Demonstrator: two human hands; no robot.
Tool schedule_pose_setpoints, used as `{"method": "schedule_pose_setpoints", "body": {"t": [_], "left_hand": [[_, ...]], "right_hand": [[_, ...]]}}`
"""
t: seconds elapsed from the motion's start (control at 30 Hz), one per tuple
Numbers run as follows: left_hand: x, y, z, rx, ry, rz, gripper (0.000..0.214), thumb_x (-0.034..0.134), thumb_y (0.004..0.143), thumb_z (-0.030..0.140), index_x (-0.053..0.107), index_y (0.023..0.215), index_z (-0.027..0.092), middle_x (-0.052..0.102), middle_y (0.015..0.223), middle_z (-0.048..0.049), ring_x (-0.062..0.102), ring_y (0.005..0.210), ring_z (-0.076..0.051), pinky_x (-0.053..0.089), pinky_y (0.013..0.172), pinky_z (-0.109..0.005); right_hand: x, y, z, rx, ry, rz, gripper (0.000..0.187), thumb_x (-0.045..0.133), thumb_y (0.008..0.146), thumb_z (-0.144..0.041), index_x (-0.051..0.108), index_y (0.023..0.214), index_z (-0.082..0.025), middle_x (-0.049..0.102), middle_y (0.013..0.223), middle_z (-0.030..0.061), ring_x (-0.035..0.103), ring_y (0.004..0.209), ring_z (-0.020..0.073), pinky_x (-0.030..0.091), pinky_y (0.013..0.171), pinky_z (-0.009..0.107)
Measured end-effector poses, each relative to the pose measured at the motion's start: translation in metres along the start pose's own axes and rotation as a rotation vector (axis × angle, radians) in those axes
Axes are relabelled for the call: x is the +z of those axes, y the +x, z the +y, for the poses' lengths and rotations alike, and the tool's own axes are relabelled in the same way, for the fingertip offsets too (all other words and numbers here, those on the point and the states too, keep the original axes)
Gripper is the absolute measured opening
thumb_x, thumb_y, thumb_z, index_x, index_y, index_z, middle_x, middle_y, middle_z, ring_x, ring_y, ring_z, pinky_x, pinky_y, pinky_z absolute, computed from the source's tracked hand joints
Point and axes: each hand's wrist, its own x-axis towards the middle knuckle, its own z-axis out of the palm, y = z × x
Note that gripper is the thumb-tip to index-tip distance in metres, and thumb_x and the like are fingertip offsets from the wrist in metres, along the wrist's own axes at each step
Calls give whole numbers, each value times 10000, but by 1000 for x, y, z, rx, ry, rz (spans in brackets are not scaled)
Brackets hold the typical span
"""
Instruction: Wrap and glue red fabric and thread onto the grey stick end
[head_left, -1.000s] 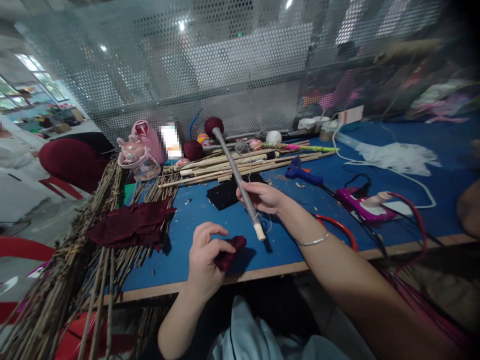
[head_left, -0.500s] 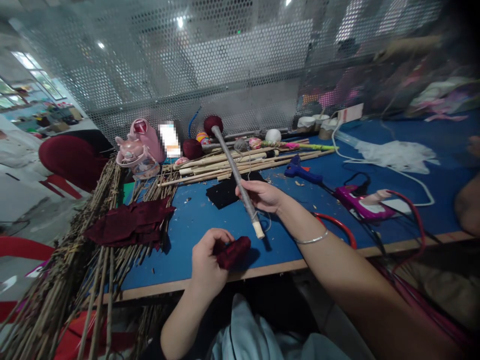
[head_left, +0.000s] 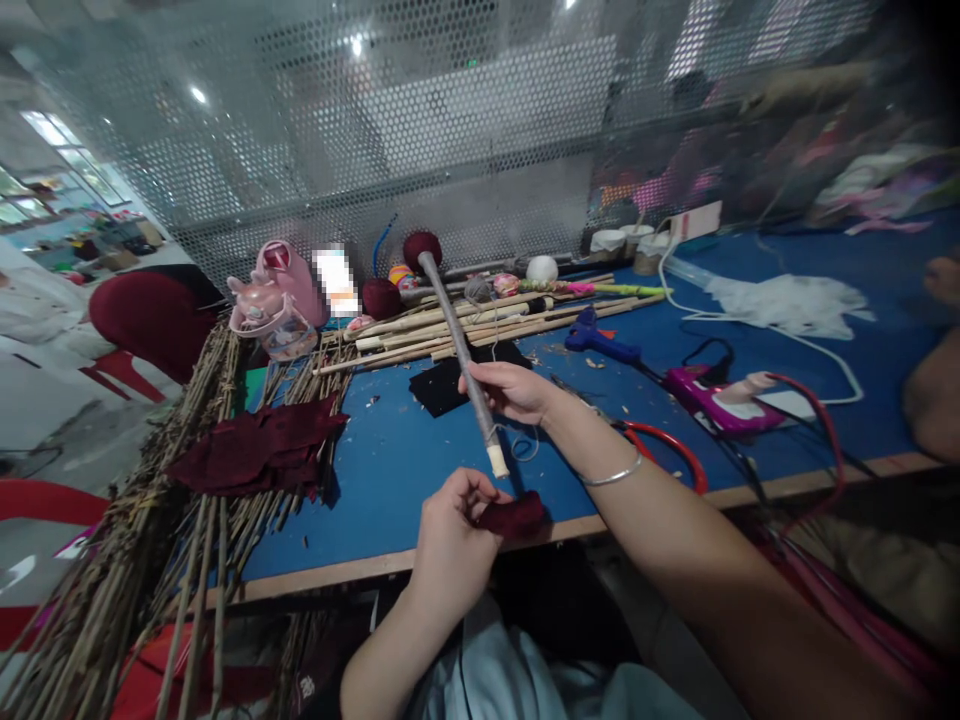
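My right hand [head_left: 517, 392] is closed round a grey wrapped stick [head_left: 459, 350] that slants away from me over the blue table [head_left: 390, 470]. The stick ends in a dark red ball at the far end and a bare pale tip near me. My left hand [head_left: 450, 540] pinches a small piece of dark red cloth [head_left: 514, 517] just below that pale tip, near the table's front edge. A silver bangle sits on my right wrist. A thin thread hangs from the stick by my right hand.
A pile of dark red cloth [head_left: 259, 450] lies on bundled twigs [head_left: 150, 540] at left. Bamboo sticks [head_left: 480, 325], black cloth [head_left: 450, 385], a blue glue gun [head_left: 600, 342], a pink glue gun [head_left: 712, 390], red-handled scissors [head_left: 667, 450] and a pink bottle [head_left: 277, 295] lie about. Another person's arm [head_left: 934, 390] is at right.
My left hand closed on the red cloth and carried it right and toward me, under the stick's pale tip. The right hand and stick shifted slightly left.
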Motion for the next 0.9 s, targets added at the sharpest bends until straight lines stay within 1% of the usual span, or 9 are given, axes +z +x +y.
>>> {"method": "schedule_pose_setpoints", "body": {"t": [0.1, 0.17, 0.43, 0.57, 0.7, 0.8, 0.9], "left_hand": [[1, 0, 3, 21, 12, 32, 230, 608, 644, 118, 403, 709, 201, 636, 720, 2, 580, 649, -118, 444, 589, -205], [0, 0, 6, 40, 43, 68, 227, 603, 648, 132, 394, 701, 205, 640, 727, -2, 588, 647, -123, 453, 602, -218], [-2, 2, 23, 110, 169, 151, 271, 638, 626, 165, 376, 671, 216, 625, 679, 12, 599, 635, -133, 449, 600, -220], [-1, 2, 30, 148, 259, 201, 258, 644, 644, 214, 386, 662, 215, 615, 658, 14, 570, 594, -117, 418, 564, -203], [-1, 3, 31, 178, 346, 262, 268, 657, 645, 248, 392, 649, 216, 603, 624, 27, 527, 541, -103, 386, 540, -200], [0, 4, 31, 173, 355, 266, 270, 662, 649, 259, 396, 681, 222, 608, 647, 29, 547, 548, -110, 388, 545, -202], [0, 5, 34, 156, 424, 309, 306, 690, 634, 334, 427, 747, 227, 611, 690, 28, 541, 521, -109, 362, 506, -203]], "right_hand": [[0, 1, 1, 1, 8, -1, 335, 619, 716, -456, 613, 677, -124, 396, 462, -57, 320, 408, 42, 252, 383, 167], [-1, 2, 2, 11, 13, -7, 350, 609, 719, -474, 613, 682, -126, 387, 454, -61, 315, 402, 42, 244, 380, 170], [0, 3, 2, 18, 27, -10, 353, 628, 700, -478, 611, 687, -125, 399, 458, -62, 308, 404, 38, 244, 389, 168], [2, 2, 1, 27, 27, -3, 351, 628, 702, -472, 606, 678, -123, 394, 448, -62, 304, 404, 39, 238, 391, 169], [2, 2, 1, 20, 22, -9, 352, 624, 705, -475, 603, 677, -125, 389, 457, -65, 298, 407, 41, 246, 394, 175], [1, 1, 1, 22, 19, -8, 345, 633, 698, -470, 601, 683, -127, 398, 462, -65, 301, 405, 40, 243, 392, 176], [0, 1, 1, 29, 26, -1, 334, 646, 688, -457, 591, 679, -128, 415, 464, -62, 313, 405, 40, 240, 392, 173]]}}
